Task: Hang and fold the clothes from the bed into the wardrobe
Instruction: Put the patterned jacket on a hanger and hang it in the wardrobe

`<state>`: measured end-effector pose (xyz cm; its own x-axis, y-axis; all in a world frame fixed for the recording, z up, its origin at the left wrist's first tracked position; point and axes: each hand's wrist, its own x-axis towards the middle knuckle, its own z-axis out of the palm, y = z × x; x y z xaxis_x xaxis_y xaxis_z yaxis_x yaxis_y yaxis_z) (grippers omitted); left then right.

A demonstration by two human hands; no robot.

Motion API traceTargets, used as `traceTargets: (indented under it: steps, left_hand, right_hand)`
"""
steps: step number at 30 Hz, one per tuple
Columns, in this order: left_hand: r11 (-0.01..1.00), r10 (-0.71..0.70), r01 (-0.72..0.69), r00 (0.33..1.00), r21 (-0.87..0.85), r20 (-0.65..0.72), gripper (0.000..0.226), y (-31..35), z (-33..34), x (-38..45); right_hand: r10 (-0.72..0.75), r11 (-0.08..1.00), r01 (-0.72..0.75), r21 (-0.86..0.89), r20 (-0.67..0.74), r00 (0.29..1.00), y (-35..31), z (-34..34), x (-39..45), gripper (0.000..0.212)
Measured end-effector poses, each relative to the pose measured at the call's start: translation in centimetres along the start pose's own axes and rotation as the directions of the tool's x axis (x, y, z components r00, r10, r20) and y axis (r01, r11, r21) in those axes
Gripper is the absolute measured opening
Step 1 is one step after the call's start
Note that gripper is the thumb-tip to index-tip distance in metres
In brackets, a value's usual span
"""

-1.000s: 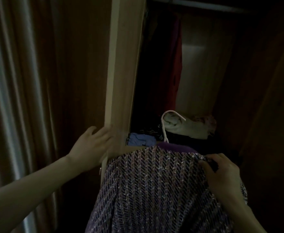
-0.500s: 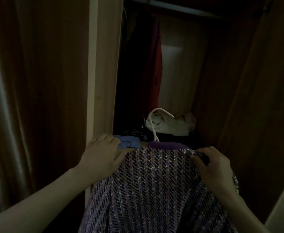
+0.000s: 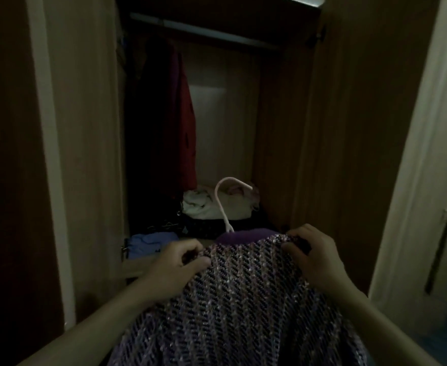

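Observation:
A sparkly purple striped garment (image 3: 243,299) hangs on a pale pink hanger (image 3: 223,199) whose hook sticks up above its purple collar. My left hand (image 3: 180,262) grips the garment's left shoulder and my right hand (image 3: 312,252) grips its right shoulder. I hold it in front of the open wardrobe (image 3: 85,128), well below the metal rail (image 3: 204,31) at the top.
A red garment (image 3: 185,128) and dark clothes hang at the rail's left end. On the shelf lie a white bundle (image 3: 209,204), dark items and a blue folded cloth (image 3: 148,243). Wardrobe doors stand open on both sides; a pale door (image 3: 425,180) is at right.
My left hand left the wardrobe door edge and took hold of the garment's left shoulder. The view shifted right, so the wardrobe interior is now centred.

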<state>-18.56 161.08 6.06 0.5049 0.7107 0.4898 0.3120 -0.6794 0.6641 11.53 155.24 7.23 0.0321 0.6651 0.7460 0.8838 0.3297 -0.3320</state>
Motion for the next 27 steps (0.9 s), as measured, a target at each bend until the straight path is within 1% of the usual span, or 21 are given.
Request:
traceTargets:
  steps: [2,4,6,8,9,11,13,14,17,19,20,22,24,25,26,27]
  left_hand:
    - [0.998,-0.048,0.047,0.998,-0.04,-0.035,0.036,0.7,1.2,0.5]
    - [0.991,-0.113,0.109,0.992,-0.076,-0.056,0.029,1.6,2.4,1.0]
    - [0.981,-0.175,0.168,0.982,-0.096,-0.074,0.026,2.2,3.6,1.4]
    - [0.968,-0.234,0.223,0.968,-0.116,-0.089,0.027,2.7,4.5,1.6]
    - [0.963,-0.251,0.238,0.963,-0.124,-0.101,0.028,2.9,5.0,1.8]
    - [0.954,-0.279,0.26,0.952,-0.149,-0.129,0.03,3.5,5.9,1.8]
    - [0.951,-0.29,0.264,0.942,-0.16,-0.167,0.031,4.5,6.6,1.8]
    - [0.951,-0.291,0.262,0.938,-0.164,-0.187,0.03,5.0,6.9,1.8]
    - [0.948,-0.288,0.242,0.929,-0.207,-0.233,0.024,6.5,7.4,1.9]
    - [0.942,-0.291,0.232,0.924,-0.241,-0.248,0.023,7.2,7.7,2.0]
    - [0.929,-0.305,0.232,0.921,-0.287,-0.243,0.024,7.5,7.8,1.9]
    - [0.875,-0.346,0.25,0.922,-0.415,-0.173,0.032,8.2,8.3,1.9]
    - [0.802,-0.357,0.277,0.933,-0.529,-0.053,0.043,8.6,8.8,2.0]
    - [0.756,-0.364,0.304,0.931,-0.58,0.014,0.049,8.6,8.9,1.9]
    - [0.697,-0.374,0.342,0.923,-0.631,0.087,0.054,8.7,8.9,1.9]
    - [0.628,-0.378,0.385,0.91,-0.676,0.167,0.057,8.5,8.8,1.9]
  right_hand:
    - [0.069,0.998,-0.069,-0.009,0.032,0.997,0.9,-0.1,0.2,0.017]
    - [0.153,0.987,-0.151,-0.058,0.028,0.988,1.3,0.3,0.4,0.02]
    - [0.235,0.97,-0.238,-0.059,-0.053,0.971,0.8,0.6,0.2,0.022]
    - [0.264,0.963,-0.268,-0.006,-0.154,0.952,-0.6,0.8,-0.1,0.017]
    - [0.267,0.964,-0.266,0.029,-0.15,0.952,-1.5,0.9,-0.3,0.014]
    - [0.245,0.964,-0.242,0.106,-0.022,0.969,-3.5,1.1,-0.8,0.012]
    - [0.214,0.956,-0.231,0.183,0.11,0.971,-5.6,1.4,-1.4,0.023]
    - [0.2,0.95,-0.226,0.214,0.138,0.97,-6.4,1.4,-1.6,0.028]
    - [0.2,0.927,-0.235,0.291,0.144,0.969,-7.9,1.6,-1.6,0.03]
    - [0.22,0.904,-0.256,0.343,0.143,0.965,-8.4,1.7,-1.5,0.039]
    - [0.233,0.888,-0.274,0.37,0.151,0.961,-8.5,1.6,-1.4,0.044]
    - [0.26,0.864,-0.305,0.4,0.164,0.952,-8.5,1.4,-1.3,0.047]
    - [0.306,0.824,-0.362,0.436,0.196,0.932,-8.1,1.1,-1.0,0.034]
    - [0.339,0.769,-0.416,0.486,0.242,0.909,-7.8,1.0,-0.9,0.022]
    - [0.377,0.687,-0.486,0.54,0.307,0.874,-7.3,1.0,-1.0,0.012]
    - [0.406,0.602,-0.552,0.576,0.375,0.834,-6.8,1.1,-1.1,0.008]
